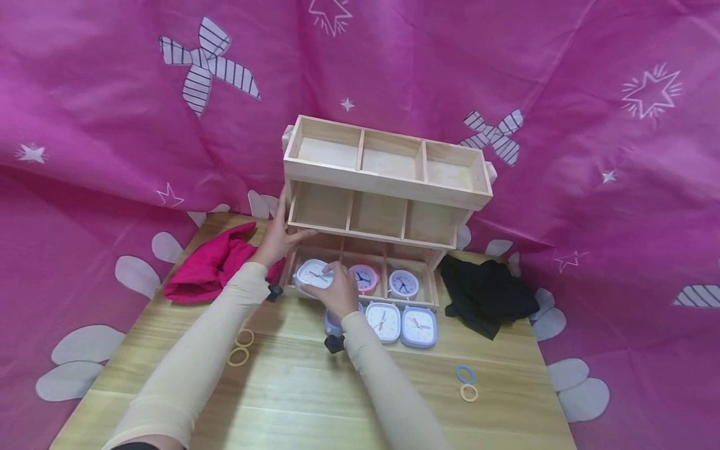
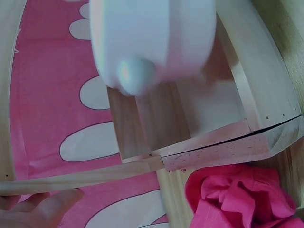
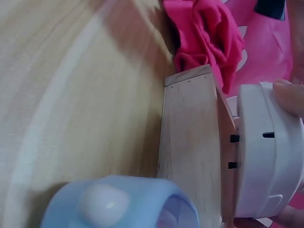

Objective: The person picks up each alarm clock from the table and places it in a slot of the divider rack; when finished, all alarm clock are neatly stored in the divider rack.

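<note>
My right hand pinches a white alarm clock, held tilted over the left compartment of the bottom tier of a wooden three-tier box. In the right wrist view the clock's side with small black knobs shows close to the tier wall. My left hand holds the box's left side, thumb across the front; in the left wrist view its fingers touch a wooden strut. A pink round clock and a pale round clock sit in the middle and right bottom compartments.
Two squarish clocks, one white and one lavender, stand before the box; a blue clock is partly behind my right hand. Magenta cloth lies left, black cloth right. Wooden-coloured rings and a blue ring lie nearer.
</note>
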Tool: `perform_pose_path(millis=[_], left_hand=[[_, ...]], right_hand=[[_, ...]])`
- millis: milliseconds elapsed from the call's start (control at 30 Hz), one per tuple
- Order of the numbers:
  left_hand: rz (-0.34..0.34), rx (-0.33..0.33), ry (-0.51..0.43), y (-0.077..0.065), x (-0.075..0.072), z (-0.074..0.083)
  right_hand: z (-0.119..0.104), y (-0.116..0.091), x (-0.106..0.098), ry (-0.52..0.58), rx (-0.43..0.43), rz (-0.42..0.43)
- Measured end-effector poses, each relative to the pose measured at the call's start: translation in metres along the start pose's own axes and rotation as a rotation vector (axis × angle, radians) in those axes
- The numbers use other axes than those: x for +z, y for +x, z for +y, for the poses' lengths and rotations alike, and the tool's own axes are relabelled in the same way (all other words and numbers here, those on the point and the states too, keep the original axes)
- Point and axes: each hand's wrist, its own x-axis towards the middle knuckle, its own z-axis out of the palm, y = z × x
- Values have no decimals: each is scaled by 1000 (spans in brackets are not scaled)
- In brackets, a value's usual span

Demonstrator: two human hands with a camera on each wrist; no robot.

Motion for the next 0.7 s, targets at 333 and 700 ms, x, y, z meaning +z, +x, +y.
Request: perform_pose_path(millis=[333, 700], left_hand=[[3, -17, 13, 0, 2, 0], [21, 1, 4, 1, 2, 0]], right_hand=[[-4, 18, 9, -131, 4, -72], [-16, 37, 26, -356, 13, -74]])
